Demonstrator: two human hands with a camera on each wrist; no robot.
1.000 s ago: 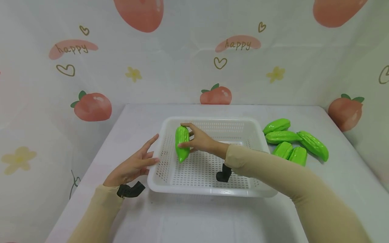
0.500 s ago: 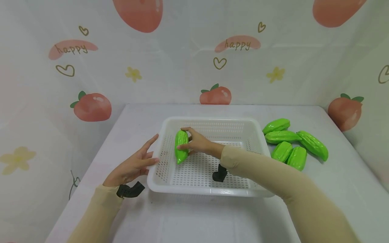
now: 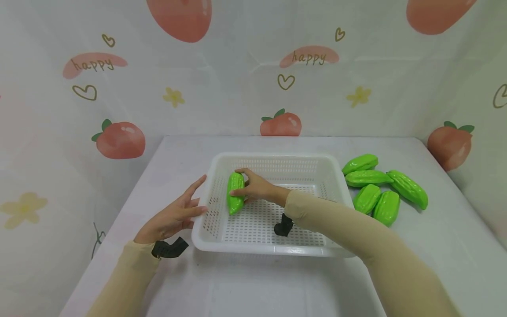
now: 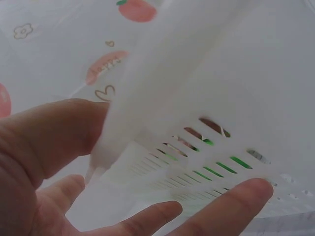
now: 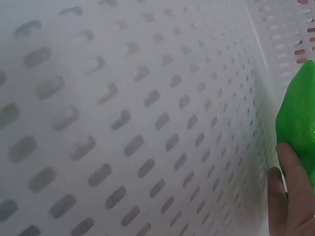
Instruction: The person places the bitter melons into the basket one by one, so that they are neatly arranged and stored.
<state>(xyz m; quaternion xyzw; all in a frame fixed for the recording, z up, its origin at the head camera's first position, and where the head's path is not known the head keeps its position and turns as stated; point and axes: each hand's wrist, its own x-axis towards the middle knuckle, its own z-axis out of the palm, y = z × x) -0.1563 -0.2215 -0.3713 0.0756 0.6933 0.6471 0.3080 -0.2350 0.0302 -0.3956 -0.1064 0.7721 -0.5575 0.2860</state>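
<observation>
While the left hand [image 3: 174, 216] lightly holds the basket [image 3: 273, 250] by its left rim, thumb over the edge and fingers spread along the outer wall, the right hand [image 3: 259, 186] pinches a ribbed green gourd [image 3: 235, 203] between thumb and fingers inside the basket, near its left wall; whether the pointed end touches the perforated floor cannot be told. Judged by its glossy, undented skin, the held piece is probably a stiff, light model, hardly fragile but apt to slip; the sounder grip is across the thick middle, where the ribs should give purchase, rather than at the tapering tip. The basket, seemingly thin plastic, may flex a little and is best steadied at the rim. Count: six gourds in all, one grasped and five loose gourds [image 3: 367, 178] grouped on the counter [image 3: 253, 286] just beside the basket's right side; one basket; two hands.
</observation>
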